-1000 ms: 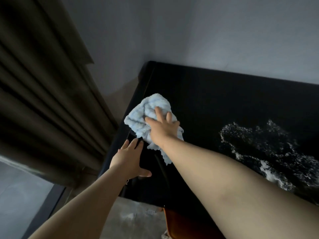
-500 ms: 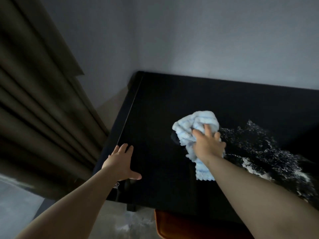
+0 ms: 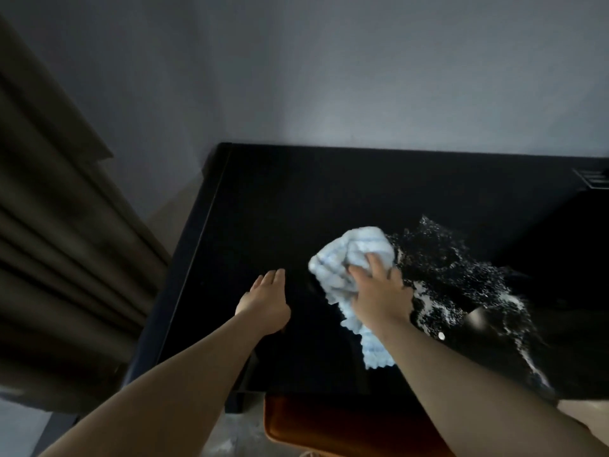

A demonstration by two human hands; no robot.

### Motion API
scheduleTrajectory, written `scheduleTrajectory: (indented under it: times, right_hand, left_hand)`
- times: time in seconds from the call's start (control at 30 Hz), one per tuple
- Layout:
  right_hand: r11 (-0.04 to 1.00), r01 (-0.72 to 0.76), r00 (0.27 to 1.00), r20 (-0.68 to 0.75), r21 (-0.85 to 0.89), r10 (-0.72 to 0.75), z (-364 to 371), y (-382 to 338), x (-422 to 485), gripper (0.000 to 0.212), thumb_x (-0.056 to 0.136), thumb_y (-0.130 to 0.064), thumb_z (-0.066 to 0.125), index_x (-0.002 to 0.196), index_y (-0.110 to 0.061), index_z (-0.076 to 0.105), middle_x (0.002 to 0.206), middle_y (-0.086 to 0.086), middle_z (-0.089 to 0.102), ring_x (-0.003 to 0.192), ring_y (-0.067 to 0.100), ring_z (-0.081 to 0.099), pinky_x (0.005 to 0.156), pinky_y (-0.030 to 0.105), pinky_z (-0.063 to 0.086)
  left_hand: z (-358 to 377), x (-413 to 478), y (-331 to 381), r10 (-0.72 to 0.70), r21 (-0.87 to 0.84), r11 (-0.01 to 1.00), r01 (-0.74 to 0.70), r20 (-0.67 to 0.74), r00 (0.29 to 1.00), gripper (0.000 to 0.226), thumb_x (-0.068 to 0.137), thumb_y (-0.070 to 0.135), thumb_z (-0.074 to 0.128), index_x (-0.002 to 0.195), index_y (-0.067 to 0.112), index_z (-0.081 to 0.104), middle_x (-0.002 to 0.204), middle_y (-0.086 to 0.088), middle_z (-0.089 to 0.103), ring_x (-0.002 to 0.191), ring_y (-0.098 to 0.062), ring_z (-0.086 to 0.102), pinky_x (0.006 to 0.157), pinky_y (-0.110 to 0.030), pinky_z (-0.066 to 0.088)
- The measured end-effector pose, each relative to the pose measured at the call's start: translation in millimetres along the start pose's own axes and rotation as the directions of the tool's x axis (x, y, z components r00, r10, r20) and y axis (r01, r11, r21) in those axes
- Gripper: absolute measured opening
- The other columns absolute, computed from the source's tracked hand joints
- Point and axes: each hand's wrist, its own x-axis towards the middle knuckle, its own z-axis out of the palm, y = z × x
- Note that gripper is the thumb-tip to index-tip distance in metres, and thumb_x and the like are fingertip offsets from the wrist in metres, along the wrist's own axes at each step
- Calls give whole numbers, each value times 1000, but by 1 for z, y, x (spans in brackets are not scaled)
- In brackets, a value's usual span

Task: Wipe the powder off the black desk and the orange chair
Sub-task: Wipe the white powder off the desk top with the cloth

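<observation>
Moved rightward across the desk (image 3: 296, 199) since half a second ago: right hand (image 3: 379, 293) and blue-white cloth (image 3: 349, 258), now at the left edge of the powder (image 3: 461, 275). Shifted too: left hand (image 3: 265, 303), off the desk's left edge and further in onto the dark top.

Right grip: fingers spread and curled down into the bunched cloth, pinning it flat against the surface; loose tail of cloth trailing back beside the wrist. Probably bunched that way to give a thick pad under the palm and push powder ahead rather than smear it.

Left grip: holding nothing, fingers straight and together, resting on or just above the desk; cannot tell which. Likely there as a brace while leaning forward.

Powder: white scatter over the right part of the desk, thickest in streaks near the front right, touching the cloth's right side. Left part of the desk dark, no powder visible.

Orange chair (image 3: 329, 427): tucked under the front edge, only a strip showing; powder on it not discernible.
</observation>
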Motion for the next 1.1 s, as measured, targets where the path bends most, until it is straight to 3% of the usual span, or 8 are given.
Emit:
scheduleTrajectory:
  times: [0.1,0.17,0.3,0.43,0.57,0.73,0.97,1.1]
  right_hand:
    - [985,-168,986,3,30,168,-14,35,-2,44,91,-36,53,132,-35,37,153,-3,13,126,30,30,94,46,40]
    - [979,-190,978,-71,78,195,-20,40,-6,43,89,-28,56,129,-33,41,150,-3,20,122,30,34,89,43,40]
    - [976,137,958,-272,168,-87,-17,0,-7,47,83,-22,56,127,-36,47,151,-6,21,117,31,35,87,38,38]
    - [949,279,960,-27,146,-278,-8,-40,19,61,83,-29,62,136,-41,34,155,-6,3,129,32,22,99,48,31]
    - [956,282,955,76,80,-288,-2,-34,50,60,86,-32,60,136,-46,30,155,-6,-3,131,32,15,99,49,28]
    - [972,208,973,84,106,-217,-12,-11,87,52,90,-15,43,133,-43,32,156,-5,2,130,32,18,91,46,29]
    - [996,-37,998,49,84,32,-30,71,84,43,92,-23,48,130,-38,35,144,0,23,120,29,32,89,45,42]
    - [964,-141,990,50,227,133,-42,100,75,43,89,-22,52,128,-33,40,130,3,37,112,29,37,81,41,45]
  left_hand:
    - [2,4,4,-7,28,1000,7,23,1000,71,92,15,46,151,17,7,158,0,11,146,-26,5,115,-41,24]
    - [5,7,11,-20,-2,1000,20,4,1000,68,93,12,42,151,17,8,158,1,10,146,-27,3,116,-41,23]
    - [12,17,25,-108,-135,987,91,-126,986,59,92,5,33,148,14,21,155,-2,20,145,-27,12,116,-42,22]
    - [16,25,31,-252,-187,958,217,-193,948,41,94,8,36,134,7,41,146,-9,34,138,-26,28,112,-43,30]
    - [23,25,41,-273,-211,951,225,-239,932,50,90,5,37,139,9,32,149,-6,29,145,-26,12,118,-47,14]
    - [21,39,57,-268,-119,961,251,-160,950,64,94,21,41,149,19,9,158,-5,6,146,-31,-5,115,-53,7]
    - [22,55,77,-205,19,978,209,-135,970,63,98,37,37,151,20,7,159,0,2,146,-24,-4,116,-50,10]
    - [24,65,101,-119,40,992,123,-89,989,61,99,34,36,151,20,7,159,1,1,147,-22,-5,117,-50,9]
